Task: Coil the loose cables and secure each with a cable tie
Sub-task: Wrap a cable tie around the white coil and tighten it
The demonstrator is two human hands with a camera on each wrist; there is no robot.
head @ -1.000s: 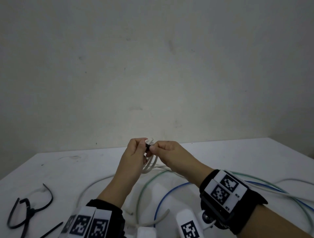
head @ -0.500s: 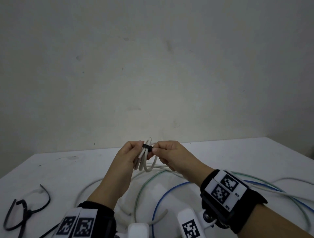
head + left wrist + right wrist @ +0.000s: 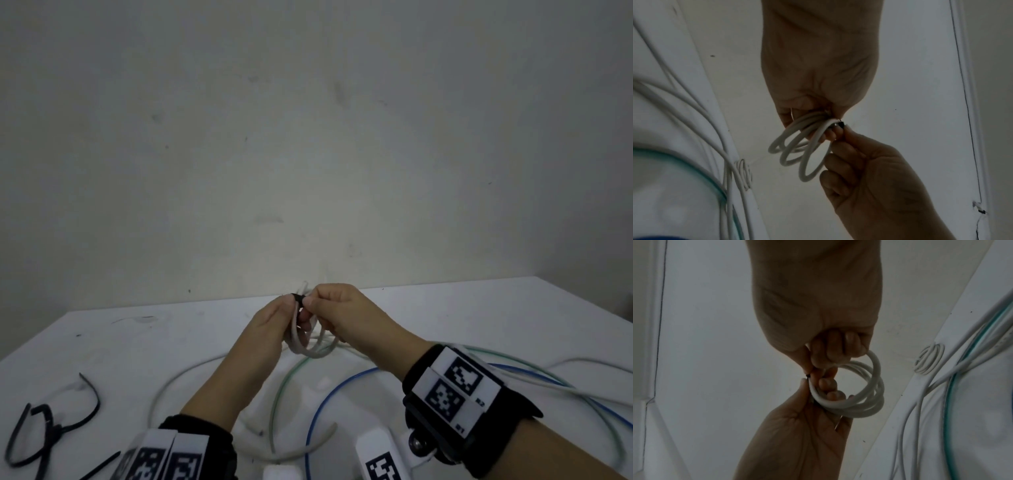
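Overhead, both hands raised above the white table (image 3: pixel 445 308): left hand (image 3: pixel 270 325) clasping a small white cable coil (image 3: pixel 308 346), right hand (image 3: pixel 342 315) pinching the black cable tie (image 3: pixel 298 298) at the coil's top. Seen only from the head view: spare black cable ties (image 3: pixel 51 428) lying at the table's left edge, plus a blue cable (image 3: pixel 325 404) and a green cable (image 3: pixel 284 383) loose under the forearms. From the left wrist, several separate loops of the coil (image 3: pixel 797 151) hanging open below the fingers (image 3: pixel 830 134). From the right wrist, left fingertips (image 3: pixel 828 382) threaded through the loops (image 3: pixel 865 395); another small coil (image 3: pixel 929 360) flat on the table.
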